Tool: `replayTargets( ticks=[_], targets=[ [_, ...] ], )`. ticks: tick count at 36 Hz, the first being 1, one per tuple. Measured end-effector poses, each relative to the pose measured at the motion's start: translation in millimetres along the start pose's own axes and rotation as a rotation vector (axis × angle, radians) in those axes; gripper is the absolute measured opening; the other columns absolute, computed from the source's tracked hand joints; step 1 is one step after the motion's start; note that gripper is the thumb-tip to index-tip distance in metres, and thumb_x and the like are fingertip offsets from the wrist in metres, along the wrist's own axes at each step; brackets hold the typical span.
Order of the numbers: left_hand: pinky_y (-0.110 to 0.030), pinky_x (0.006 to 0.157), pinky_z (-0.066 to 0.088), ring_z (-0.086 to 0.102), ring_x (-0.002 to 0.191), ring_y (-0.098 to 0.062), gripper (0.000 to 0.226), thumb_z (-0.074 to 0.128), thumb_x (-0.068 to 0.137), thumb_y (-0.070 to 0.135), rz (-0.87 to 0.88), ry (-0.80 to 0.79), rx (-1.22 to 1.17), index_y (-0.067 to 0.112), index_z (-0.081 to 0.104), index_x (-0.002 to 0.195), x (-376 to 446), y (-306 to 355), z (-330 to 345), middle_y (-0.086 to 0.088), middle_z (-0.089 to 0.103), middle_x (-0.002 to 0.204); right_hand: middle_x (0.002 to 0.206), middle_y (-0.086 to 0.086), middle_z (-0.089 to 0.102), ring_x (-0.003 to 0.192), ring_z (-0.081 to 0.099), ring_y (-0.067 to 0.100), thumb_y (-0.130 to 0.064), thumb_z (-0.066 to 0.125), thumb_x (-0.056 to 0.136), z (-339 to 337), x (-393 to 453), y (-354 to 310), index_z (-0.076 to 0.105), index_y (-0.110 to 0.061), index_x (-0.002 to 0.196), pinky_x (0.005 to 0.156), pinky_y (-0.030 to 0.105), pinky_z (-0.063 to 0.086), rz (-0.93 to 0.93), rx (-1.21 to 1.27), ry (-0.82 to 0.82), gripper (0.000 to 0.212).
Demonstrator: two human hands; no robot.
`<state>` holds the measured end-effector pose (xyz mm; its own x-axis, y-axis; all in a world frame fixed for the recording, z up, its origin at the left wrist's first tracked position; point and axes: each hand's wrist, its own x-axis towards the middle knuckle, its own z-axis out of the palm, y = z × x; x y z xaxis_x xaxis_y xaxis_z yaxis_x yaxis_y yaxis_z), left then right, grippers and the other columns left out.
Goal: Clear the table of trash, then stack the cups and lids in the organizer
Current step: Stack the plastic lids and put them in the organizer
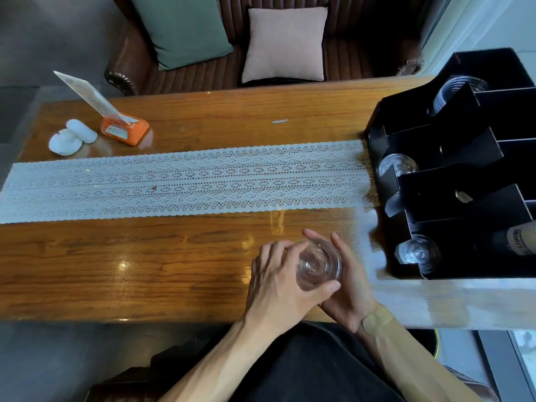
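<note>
Head view. Both hands enclose a clear plastic cup (318, 264), perhaps a short nested stack, above the near edge of the wooden counter (145, 256). The left hand (278, 282) wraps its left wall, thumb across the near rim. The right hand (348, 285) cups the right wall, fingers reaching round the far side. Each grip is therefore closed on the cup, not apart.

The black organizer (452, 181) stands on the right end of the counter, near the hands but not touching them. Clear cups or lids (417, 252) already sit in its nearest compartment, with more in the middle (397, 165) and far (461, 91) compartments.

Judged from its thin, transparent walls, the cup is light, smooth and easily crushed. It should be held low on the wall or by the stiffer rim, with gentle pressure. Whether one cup or several is held cannot be told.

A lace runner (185, 178) crosses the counter.
</note>
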<state>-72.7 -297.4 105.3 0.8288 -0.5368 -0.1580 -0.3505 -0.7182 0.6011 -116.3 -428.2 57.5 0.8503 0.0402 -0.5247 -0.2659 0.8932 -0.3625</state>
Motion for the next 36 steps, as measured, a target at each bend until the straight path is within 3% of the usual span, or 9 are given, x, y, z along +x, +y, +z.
replayTargets(
  ticks=[8,11,14,18,21,24,29,36],
  targets=[
    [-0.027,0.104,0.035,0.034,0.125,-0.004,0.077,0.059,0.066,0.078,-0.066,-0.111,-0.158,0.044,0.041,0.133,2,-6,11,0.02,0.038,0.13,0.112,0.015,0.073,0.098,0.072,0.028,-0.046,0.058,0.094,-12,0,0,0.066,-0.015,0.132,0.079,0.042,0.06,0.05,0.045,0.039,0.049],
    [-0.021,0.096,0.039,0.04,0.119,0.006,0.073,0.055,0.069,0.08,-0.083,-0.129,-0.246,0.049,0.037,0.132,4,-13,16,0.022,0.037,0.129,0.12,0.015,0.072,0.101,0.072,0.032,-0.049,0.054,0.096,-20,-2,-1,0.063,-0.021,0.136,0.076,0.046,0.06,0.105,0.087,0.023,0.05],
    [-0.011,0.087,0.037,0.045,0.11,0.014,0.063,0.047,0.076,0.079,-0.104,-0.099,-0.31,0.05,0.038,0.131,7,-23,20,0.022,0.04,0.126,0.129,0.016,0.067,0.111,0.065,0.037,-0.052,0.056,0.094,-29,-4,-3,0.058,-0.027,0.14,0.09,0.054,0.052,0.128,0.113,0.027,0.053],
    [-0.029,0.097,0.044,0.05,0.119,-0.004,0.062,0.042,0.083,0.074,-0.197,-0.093,-0.316,0.038,0.046,0.133,16,-43,28,0.016,0.046,0.131,0.133,0.016,0.066,0.116,0.066,0.038,-0.053,0.061,0.091,-42,-9,-8,0.057,-0.031,0.142,0.092,0.058,0.053,0.12,0.162,0.023,0.056],
    [-0.031,0.102,0.042,0.048,0.123,-0.009,0.054,0.051,0.089,0.062,-0.228,-0.145,-0.222,0.033,0.047,0.134,25,-62,34,0.012,0.046,0.133,0.143,0.017,0.059,0.125,0.06,0.041,-0.053,0.066,0.088,-49,-15,-12,0.055,-0.032,0.143,0.095,0.06,0.051,0.117,0.176,0.014,0.06],
    [-0.025,0.103,0.033,0.043,0.127,-0.011,0.057,0.06,0.087,0.055,-0.165,-0.19,-0.059,0.031,0.046,0.136,36,-76,41,0.009,0.044,0.135,0.15,0.015,0.053,0.128,0.057,0.041,-0.055,0.064,0.088,-55,-21,-16,0.054,-0.033,0.144,0.099,0.061,0.048,0.12,0.202,0.016,0.06],
    [-0.048,0.117,0.025,0.025,0.142,-0.022,0.078,0.071,0.078,0.057,-0.042,-0.344,0.16,0.036,0.037,0.144,54,-87,53,0.006,0.024,0.158,0.15,0.015,0.053,0.131,0.055,0.04,-0.055,0.072,0.084,-62,-31,-19,0.056,-0.035,0.142,0.101,0.062,0.046,0.109,0.208,0.057,0.063],
    [-0.052,0.114,0.023,0.022,0.143,-0.021,0.093,0.074,0.068,0.065,0.036,-0.392,0.325,0.039,0.029,0.146,70,-82,78,0.004,0.02,0.159,0.146,0.014,0.058,0.128,0.058,0.039,-0.058,0.053,0.094,-72,-46,-15,0.057,-0.034,0.142,0.102,0.06,0.046,0.049,0.249,0.152,0.053]
  ],
)
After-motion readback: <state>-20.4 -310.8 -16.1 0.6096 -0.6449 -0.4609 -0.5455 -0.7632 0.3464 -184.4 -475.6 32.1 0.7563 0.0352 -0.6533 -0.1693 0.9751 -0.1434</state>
